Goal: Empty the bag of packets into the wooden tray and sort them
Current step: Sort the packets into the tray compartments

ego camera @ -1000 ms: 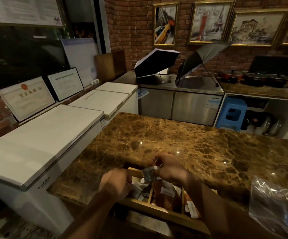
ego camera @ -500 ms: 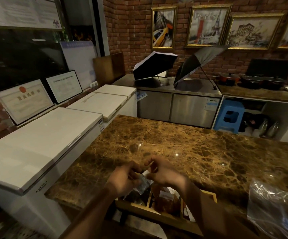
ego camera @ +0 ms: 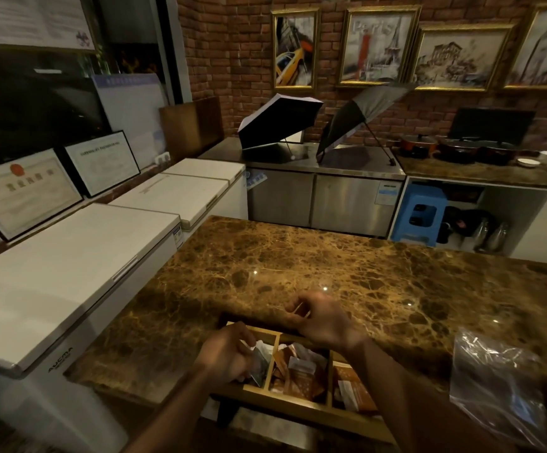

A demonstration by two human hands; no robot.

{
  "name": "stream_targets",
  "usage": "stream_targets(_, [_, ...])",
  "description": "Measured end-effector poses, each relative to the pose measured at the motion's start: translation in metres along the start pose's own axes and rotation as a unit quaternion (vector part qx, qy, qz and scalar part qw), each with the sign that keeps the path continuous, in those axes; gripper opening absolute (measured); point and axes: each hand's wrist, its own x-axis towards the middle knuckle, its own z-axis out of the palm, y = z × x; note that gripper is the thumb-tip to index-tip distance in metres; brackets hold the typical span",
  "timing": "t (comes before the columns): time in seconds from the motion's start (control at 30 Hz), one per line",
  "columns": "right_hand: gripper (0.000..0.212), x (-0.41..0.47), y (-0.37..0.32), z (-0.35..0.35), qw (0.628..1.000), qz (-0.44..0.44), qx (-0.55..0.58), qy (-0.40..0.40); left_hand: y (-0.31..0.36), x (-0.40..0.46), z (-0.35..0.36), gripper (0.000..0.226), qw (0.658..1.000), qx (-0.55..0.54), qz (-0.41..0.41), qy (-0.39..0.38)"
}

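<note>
A wooden tray (ego camera: 293, 407) with three compartments sits at the near edge of the marble counter (ego camera: 331, 273). My left hand (ego camera: 228, 354) is over the left compartment, shut on a dark grey packet (ego camera: 260, 366). Brown and white packets (ego camera: 301, 376) fill the middle compartment, and more brown packets (ego camera: 355, 387) lie in the right one. My right hand (ego camera: 323, 318) hovers above the tray's far edge, fingers curled loosely and apart, with nothing visible in it. A clear plastic bag (ego camera: 497, 387) lies crumpled on the counter to the right.
White chest freezers (ego camera: 69, 273) stand close on the left. Beyond the counter are a steel cabinet (ego camera: 324, 197) with two open umbrellas (ego camera: 278, 125) on it, a blue stool (ego camera: 421, 217), and pots on a side counter.
The grey packet, held between both hands before, is now in my left hand alone, lowered over the left compartment. My right hand has let go and lifted away toward the far edge.
</note>
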Motion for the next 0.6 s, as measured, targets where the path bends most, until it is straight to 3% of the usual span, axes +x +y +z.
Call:
stream_targets(0.17, [0.004,-0.002,0.005,0.004,1.0,-0.019,-0.015,0.004,0.008,-0.004,0.0,0.024,0.99,0.136,0.015,-0.022])
stream_targets(0.43, [0.005,-0.005,0.006,0.002,1.0,-0.015,-0.013,0.004,0.009,-0.009,-0.015,0.019,0.955,0.277,0.104,0.034])
stream_targets(0.6, [0.007,-0.011,0.015,-0.001,0.998,0.016,-0.051,0.012,0.015,-0.008,-0.013,0.027,0.938,0.314,0.144,-0.031])
